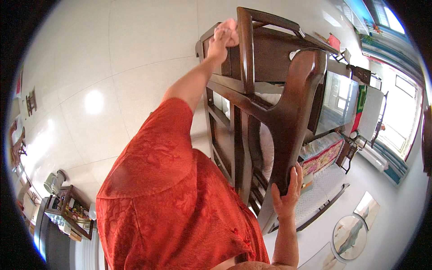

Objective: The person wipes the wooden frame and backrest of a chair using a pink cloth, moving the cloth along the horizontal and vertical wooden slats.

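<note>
My left hand point(220, 40) reaches far out, fingers closed around a pink cloth point(231, 33). The cloth is against the dark wooden frame of a sofa or armchair, beside a rounded wooden upright point(248, 50). Closer to me, my right hand point(287, 192) grips the end of the thick, glossy wooden armrest point(297, 111), thumb on one side and fingers on the other. Slatted dark side framing point(238, 145) runs below the armrest, and a pale cushion point(266, 145) shows through its gaps. My fingers hide part of the cloth.
Beyond the armrest stands a glass-topped table point(337, 99). A wooden sofa with white patterned seat covers point(320, 192) lies along the wall. Pale floor tiles point(141, 30) spread to the left. A dark wooden shelf unit point(71, 212) holds various items.
</note>
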### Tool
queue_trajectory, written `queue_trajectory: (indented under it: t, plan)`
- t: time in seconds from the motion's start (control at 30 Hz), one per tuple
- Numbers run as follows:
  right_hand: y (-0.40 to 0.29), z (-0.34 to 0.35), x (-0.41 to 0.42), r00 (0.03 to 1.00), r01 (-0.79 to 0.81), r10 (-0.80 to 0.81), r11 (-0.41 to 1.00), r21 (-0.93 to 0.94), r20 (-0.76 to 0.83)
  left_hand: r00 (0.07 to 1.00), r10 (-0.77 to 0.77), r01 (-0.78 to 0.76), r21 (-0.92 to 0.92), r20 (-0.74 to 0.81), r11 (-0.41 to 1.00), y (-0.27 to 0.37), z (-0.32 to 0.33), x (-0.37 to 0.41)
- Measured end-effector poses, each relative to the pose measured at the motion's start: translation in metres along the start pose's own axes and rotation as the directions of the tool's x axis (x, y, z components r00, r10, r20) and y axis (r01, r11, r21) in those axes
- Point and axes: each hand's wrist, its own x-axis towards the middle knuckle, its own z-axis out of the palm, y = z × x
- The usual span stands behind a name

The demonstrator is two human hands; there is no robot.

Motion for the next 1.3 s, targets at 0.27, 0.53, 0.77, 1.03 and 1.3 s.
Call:
queue_trajectory:
  t: [0.27, 0.53, 0.77, 1.03, 1.3]
  plan:
    - [-0.001, -0.001, 0.003, 1.000, 0.000, 0.000, 1.000, 0.029, -0.006, 0.812, -0.326, 0.565, -0.507, 0.485, 0.652, 0.002, 0.000, -0.165]
    - [0.002, 0.001, -0.004, 1.000, -0.025, 0.025, 0.999, 0.040, -0.001, 0.784, -0.606, 0.588, -0.472, 0.134, 0.657, -0.043, -0.051, -0.002]
    - [0.002, -0.002, -0.004, 0.999, -0.029, 0.029, 1.000, 0.011, 0.033, 0.973, -0.201, 0.192, -0.085, -0.118, 0.978, -0.051, -0.003, 0.084]
    - [0.004, 0.000, -0.006, 0.999, -0.030, 0.029, 0.998, 0.051, 0.017, 0.776, -0.418, 0.630, -0.575, 0.472, 0.522, -0.098, 0.047, -0.100]
    - [0.006, -0.001, -0.012, 0.998, -0.060, 0.060, 0.998, -0.014, 0.027, 0.688, -0.605, 0.722, -0.290, 0.402, 0.628, -0.077, 0.019, -0.168]
